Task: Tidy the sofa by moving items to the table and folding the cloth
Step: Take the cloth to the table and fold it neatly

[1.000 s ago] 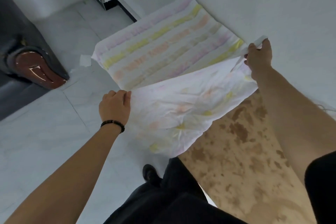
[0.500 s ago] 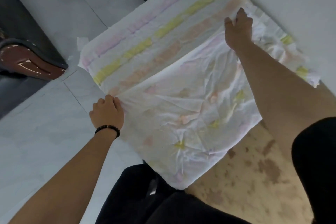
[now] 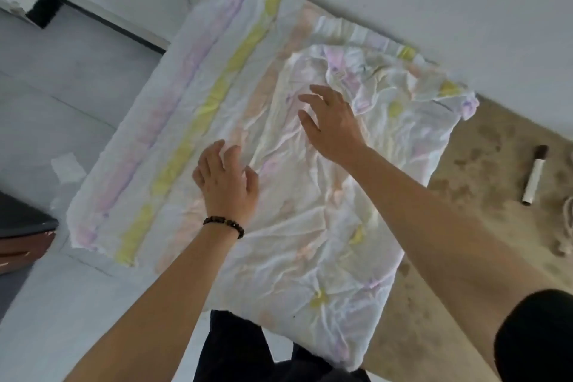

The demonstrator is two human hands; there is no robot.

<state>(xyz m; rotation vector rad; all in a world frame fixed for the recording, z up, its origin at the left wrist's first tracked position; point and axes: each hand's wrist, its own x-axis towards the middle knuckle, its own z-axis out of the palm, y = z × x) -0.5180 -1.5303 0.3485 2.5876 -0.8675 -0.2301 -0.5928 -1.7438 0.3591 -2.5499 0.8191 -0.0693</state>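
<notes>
Mottled tan sofa seat (image 3: 483,183), as far as I could tell, carried the pale pastel-striped cotton cloth (image 3: 192,121), folded over once, with the top layer rumpled near the wall. Left hand (image 3: 228,183) and right hand (image 3: 333,124) were on or just over it, fingers spread, gripping nothing. Smoothing from there would probably press those wrinkles in. The crooked far corner could also skew the next fold.
</notes>
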